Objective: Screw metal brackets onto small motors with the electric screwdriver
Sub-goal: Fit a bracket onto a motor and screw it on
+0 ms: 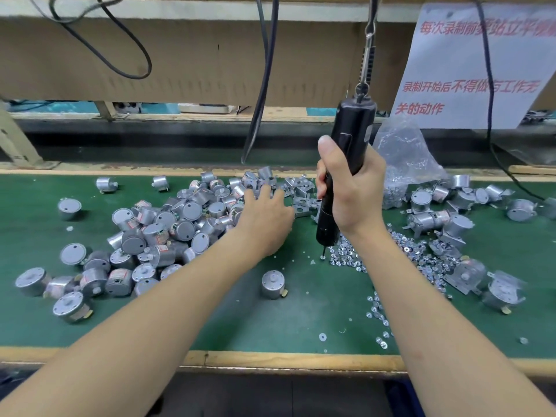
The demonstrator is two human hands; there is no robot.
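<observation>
Head view: my right hand (pixel 350 191) wraps the electric screwdriver (pixel 350 136), bit down at the screws (pixel 349 257). Left hand (pixel 266 218), fingers spread and nothing visibly held, rests at the brackets (pixel 301 191) beside the motors (pixel 168 224). Brackets are likely light, stiff and sharp-edged; I'd pinch one flange.

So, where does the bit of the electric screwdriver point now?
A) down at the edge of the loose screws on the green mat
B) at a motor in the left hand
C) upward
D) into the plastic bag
A: the right hand holds the electric screwdriver upright, and its bit comes down at the left edge of the screws on the green mat.
</observation>
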